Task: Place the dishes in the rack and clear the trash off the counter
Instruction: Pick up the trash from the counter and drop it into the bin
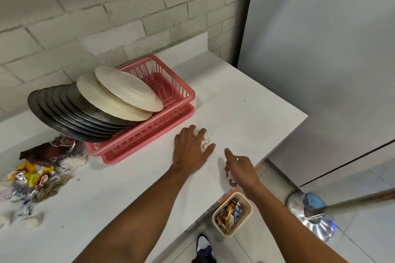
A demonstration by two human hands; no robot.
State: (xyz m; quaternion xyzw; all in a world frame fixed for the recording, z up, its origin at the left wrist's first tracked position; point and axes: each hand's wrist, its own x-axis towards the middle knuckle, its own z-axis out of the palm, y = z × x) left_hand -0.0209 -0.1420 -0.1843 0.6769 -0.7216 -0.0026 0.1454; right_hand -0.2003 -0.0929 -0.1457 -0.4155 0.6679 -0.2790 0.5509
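Rack, pink, on a matching drip tray, sits back-left on the counter; long axis runs near-left to far-right. Plates stand on edge in a row along that axis, all tilted, faces up and to the right. Count: 2 cream plates in front, then abt 7 dark metal plates behind. Rims overlap, so that number is rough.

Your L hand lies on the counter just in front of the rack, fingers spread and fairly straight over a white tissue wad, touching it, not closed round it. Your R hand, near the counter's front edge, is curled on white paper scraps, index finger out.

Wrapper pile (foil, yellow and brown packets, plus tissue) lies at counter left, beside the tray. Bin, cream, 1 only, on the floor below the counter edge, w/ wrappers inside.
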